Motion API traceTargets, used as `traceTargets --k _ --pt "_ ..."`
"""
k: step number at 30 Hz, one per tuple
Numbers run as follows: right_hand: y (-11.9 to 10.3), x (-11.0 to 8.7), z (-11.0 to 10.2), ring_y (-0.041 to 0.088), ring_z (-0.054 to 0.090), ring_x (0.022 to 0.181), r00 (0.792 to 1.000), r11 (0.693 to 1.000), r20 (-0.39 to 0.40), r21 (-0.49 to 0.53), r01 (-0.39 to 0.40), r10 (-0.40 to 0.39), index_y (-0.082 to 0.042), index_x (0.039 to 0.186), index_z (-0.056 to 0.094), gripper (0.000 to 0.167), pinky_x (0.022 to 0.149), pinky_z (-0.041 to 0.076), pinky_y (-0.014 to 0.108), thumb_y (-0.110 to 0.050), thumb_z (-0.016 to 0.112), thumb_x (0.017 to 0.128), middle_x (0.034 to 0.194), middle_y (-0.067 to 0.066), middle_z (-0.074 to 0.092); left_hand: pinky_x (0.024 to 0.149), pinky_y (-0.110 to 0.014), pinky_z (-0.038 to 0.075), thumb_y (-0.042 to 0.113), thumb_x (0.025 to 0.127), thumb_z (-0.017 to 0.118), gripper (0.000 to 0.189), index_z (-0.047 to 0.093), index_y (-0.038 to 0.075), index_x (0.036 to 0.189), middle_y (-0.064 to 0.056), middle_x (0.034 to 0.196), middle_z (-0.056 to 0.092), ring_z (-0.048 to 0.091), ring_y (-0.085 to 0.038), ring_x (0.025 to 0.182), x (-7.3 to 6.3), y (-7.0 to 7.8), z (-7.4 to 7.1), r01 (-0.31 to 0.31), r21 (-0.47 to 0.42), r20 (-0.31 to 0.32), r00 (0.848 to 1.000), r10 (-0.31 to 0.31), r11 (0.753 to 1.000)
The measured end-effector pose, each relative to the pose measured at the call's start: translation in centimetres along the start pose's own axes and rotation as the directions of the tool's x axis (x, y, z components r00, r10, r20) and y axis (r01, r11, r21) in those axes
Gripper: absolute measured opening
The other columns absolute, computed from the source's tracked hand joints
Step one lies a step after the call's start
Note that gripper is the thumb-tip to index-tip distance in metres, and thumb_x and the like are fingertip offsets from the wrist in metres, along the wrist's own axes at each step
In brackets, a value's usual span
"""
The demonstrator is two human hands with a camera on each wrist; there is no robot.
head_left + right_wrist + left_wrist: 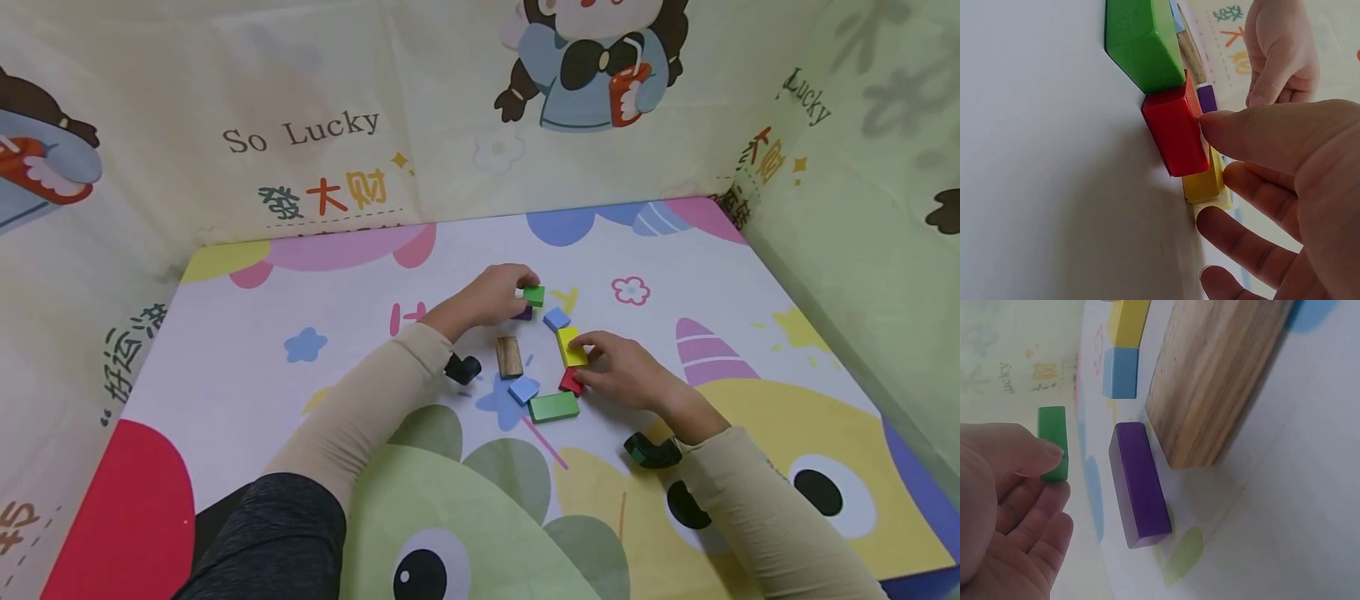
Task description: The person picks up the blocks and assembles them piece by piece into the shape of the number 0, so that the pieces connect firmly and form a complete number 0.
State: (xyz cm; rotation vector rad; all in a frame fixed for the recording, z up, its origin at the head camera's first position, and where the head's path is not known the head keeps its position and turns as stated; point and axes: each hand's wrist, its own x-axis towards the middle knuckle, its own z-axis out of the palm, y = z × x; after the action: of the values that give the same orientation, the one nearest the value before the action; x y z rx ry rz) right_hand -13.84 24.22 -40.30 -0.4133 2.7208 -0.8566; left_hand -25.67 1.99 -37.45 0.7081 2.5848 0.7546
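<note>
My left hand (495, 293) pinches a small green block (1054, 431) between thumb and fingers, raised over the far end of a ring of blocks. Under it lies a purple block (1140, 487), mostly covered by the hand in the head view. At the ring's right side is my right hand (628, 371), fingers spread and loosely bent. Its thumb touches a red block (1175, 134), and the index fingertip is at a yellow block (567, 343). The red block meets the yellow one and, at the near side, a long green block (554, 407).
A blue block (557, 318) sits beyond the yellow one. On the ring's left lie a wood-grain block (509, 358) and another blue block (523, 390). Printed fabric walls (315, 83) stand behind and beside the patterned tabletop (240, 350).
</note>
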Motion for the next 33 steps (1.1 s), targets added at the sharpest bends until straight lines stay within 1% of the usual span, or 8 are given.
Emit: traceTargets --k 6,10,18,22,27,30,33 --pt "0.0 0.0 -0.1 0.033 0.058 0.108 1.0 1.0 -0.001 -0.007 0.012 -0.012 -0.006 0.133 0.058 0.048 0.095 0.048 0.052 -0.021 0.075 0.091 0.121 0.014 0.062 0.105 -0.03 0.042 0.005 0.097 0.06 0.038 0.059 0.006 0.134 -0.006 0.133 0.06 0.053 -0.018 0.121 -0.6 -0.5 -0.2 -0.019 -0.01 -0.005 1.0 0.019 1.0" --pt "0.0 0.0 -0.1 0.033 0.057 0.108 1.0 1.0 -0.001 -0.011 0.007 -0.007 -0.006 0.133 0.058 0.048 0.095 0.048 0.053 -0.021 0.074 0.091 0.121 0.014 0.062 0.105 -0.03 0.042 0.003 0.096 0.059 0.039 0.059 0.006 0.135 -0.007 0.134 0.059 0.053 -0.018 0.121 -1.0 -1.1 -0.2 -0.014 -0.017 -0.005 1.0 0.014 1.0" --pt "-0.1 0.0 0.0 0.033 0.057 0.11 1.0 1.0 0.007 -0.007 0.0 0.0 -0.007 0.134 0.057 0.049 0.095 0.048 0.052 -0.022 0.074 0.091 0.122 0.015 0.062 0.104 -0.03 0.043 0.005 0.097 0.059 0.039 0.058 0.007 0.136 -0.007 0.134 0.058 0.052 -0.018 0.117 -1.7 -2.1 -0.2 0.01 -0.052 0.001 1.0 -0.009 0.999" --pt "-0.1 0.0 0.0 0.033 0.057 0.11 1.0 1.0 0.004 -0.008 0.003 -0.003 -0.007 0.134 0.057 0.049 0.094 0.049 0.052 -0.021 0.074 0.091 0.122 0.015 0.062 0.102 -0.03 0.044 0.004 0.096 0.061 0.04 0.058 0.006 0.136 -0.007 0.129 0.058 0.052 -0.019 0.112 -2.1 -2.3 -0.1 -0.003 -0.044 0.003 1.0 0.003 0.999" --pt "-0.1 -0.1 -0.1 0.033 0.058 0.109 1.0 1.0 -0.011 -0.008 0.01 -0.01 -0.006 0.133 0.058 0.047 0.094 0.048 0.053 -0.019 0.074 0.09 0.12 0.015 0.063 0.098 -0.031 0.045 0.002 0.095 0.06 0.039 0.06 0.003 0.134 -0.008 0.124 0.06 0.053 -0.02 0.108 -2.6 -2.6 0.1 -0.027 -0.007 -0.002 1.0 0.027 1.0" --pt "-0.2 -0.1 -0.1 0.034 0.058 0.109 1.0 1.0 -0.016 -0.007 0.012 -0.012 -0.006 0.132 0.058 0.046 0.094 0.048 0.053 -0.018 0.074 0.09 0.12 0.015 0.063 0.099 -0.031 0.044 0.001 0.094 0.06 0.039 0.06 0.003 0.133 -0.009 0.124 0.061 0.054 -0.02 0.108 -2.8 -2.9 0.2 -0.029 0.004 -0.001 1.0 0.029 1.0" --pt "-0.2 -0.1 -0.1 0.034 0.058 0.108 1.0 1.0 -0.015 -0.006 0.012 -0.013 -0.005 0.132 0.058 0.046 0.094 0.048 0.053 -0.018 0.074 0.09 0.12 0.015 0.063 0.102 -0.032 0.043 0.001 0.094 0.06 0.039 0.06 0.004 0.133 -0.009 0.127 0.061 0.054 -0.02 0.112 -3.0 -3.1 0.3 -0.021 -0.01 0.003 1.0 0.021 1.0"
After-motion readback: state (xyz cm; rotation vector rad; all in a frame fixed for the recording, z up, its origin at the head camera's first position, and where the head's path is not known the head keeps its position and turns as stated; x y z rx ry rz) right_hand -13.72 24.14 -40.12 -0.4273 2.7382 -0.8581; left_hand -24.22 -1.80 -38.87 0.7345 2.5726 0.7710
